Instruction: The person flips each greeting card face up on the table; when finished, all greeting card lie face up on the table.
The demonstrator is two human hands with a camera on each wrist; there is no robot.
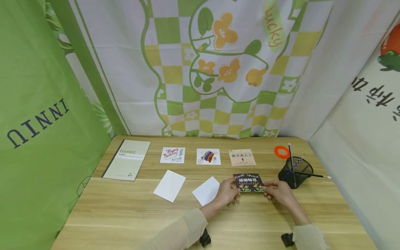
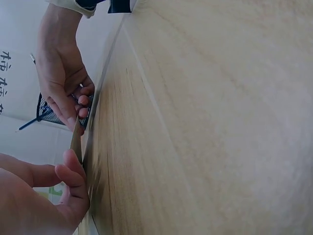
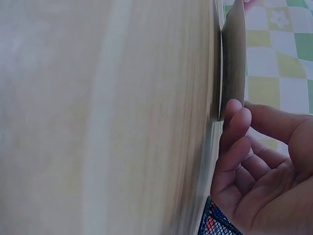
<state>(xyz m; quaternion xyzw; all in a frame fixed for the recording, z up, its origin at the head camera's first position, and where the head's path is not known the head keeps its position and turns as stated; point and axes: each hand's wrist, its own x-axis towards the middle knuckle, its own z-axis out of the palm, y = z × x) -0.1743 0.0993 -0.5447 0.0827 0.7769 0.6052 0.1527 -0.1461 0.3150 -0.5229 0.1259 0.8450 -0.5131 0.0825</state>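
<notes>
Between both hands is a dark card with pale lettering and orange flowers along its lower part. The left hand pinches its left end, and the right hand pinches the opposite end between thumb and fingers. From the right wrist view, the card appears nearly edge-on, close to the tabletop. Just left of the left hand lies a blank white card, partly covered by that hand. Another white card lies farther left.
Across the back lie a Happy Birthday card, a card with a colourful drawing and a beige card. A Gambit notebook lies at left. Beyond the right hand stand a black mesh pen holder with pencils and an orange ring.
</notes>
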